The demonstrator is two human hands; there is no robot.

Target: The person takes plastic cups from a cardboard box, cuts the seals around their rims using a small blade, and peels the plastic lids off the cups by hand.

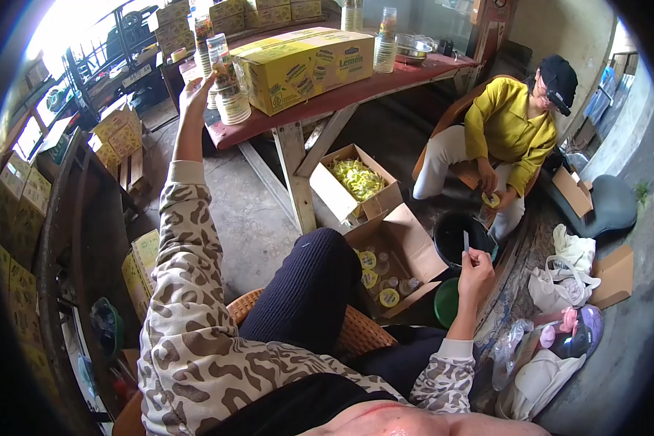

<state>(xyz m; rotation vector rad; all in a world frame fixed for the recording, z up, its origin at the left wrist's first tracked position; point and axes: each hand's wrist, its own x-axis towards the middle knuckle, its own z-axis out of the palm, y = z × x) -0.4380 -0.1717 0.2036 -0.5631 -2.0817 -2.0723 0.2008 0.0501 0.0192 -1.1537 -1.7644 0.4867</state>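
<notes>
My left hand [195, 93] reaches out to the near-left corner of the red table, its fingers against a tall stack of printed plastic cups [232, 105]. Part of that grip is hidden by the hand itself. Low on the right, my right hand [477, 275] is closed around a thin, flat grey blade [466, 241] that points upward. Its handle is not visible inside the fist. Below and left of this hand, an open cardboard box [419, 251] holds several small cups with yellow lids [389, 297].
A yellow lemon-drink carton [305, 69] stands on the red table [269, 125]. Yellow-green strips fill another box [356, 180]. A co-worker in a yellow shirt [509, 120] sits opposite, holding a cup. Near my right hand are a black bucket [450, 236] and a green container [446, 301].
</notes>
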